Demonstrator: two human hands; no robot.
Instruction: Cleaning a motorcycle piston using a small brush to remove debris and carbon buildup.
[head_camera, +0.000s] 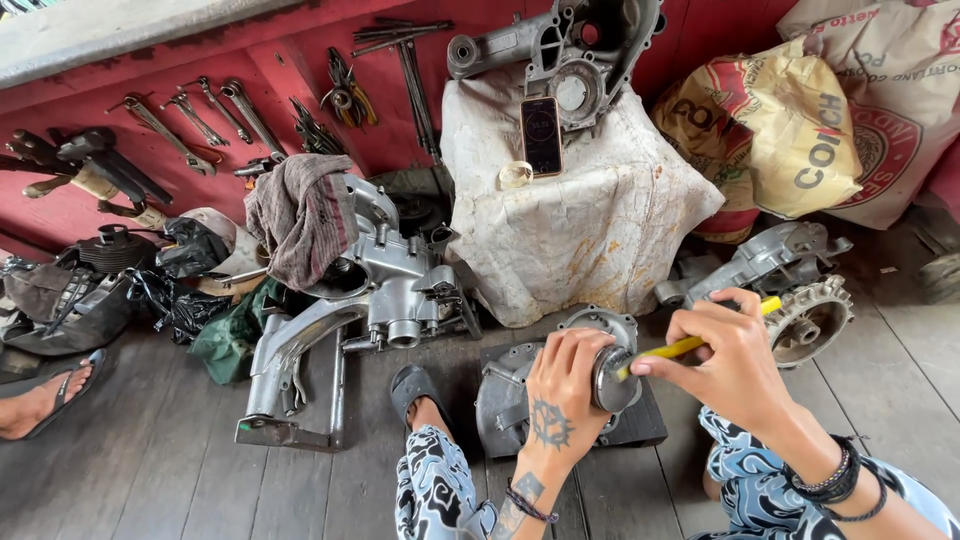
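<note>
While left hand (563, 385) grips round metal part (612, 380), right hand (735, 360) holds yellow tool (690, 345).

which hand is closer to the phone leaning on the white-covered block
Left. The left hand, gripping a round metal part, sits almost straight below the phone. The right hand, holding a yellow tool, is farther off to the right.

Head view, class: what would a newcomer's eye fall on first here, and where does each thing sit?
First, the two hands at bottom centre: the left hand has a grip on a round metal part, while the right hand pokes a yellow tool into it. Next, the engine casing on the floor at left, a rag draped on it. Behind, spanners hang on the red wall.
</note>
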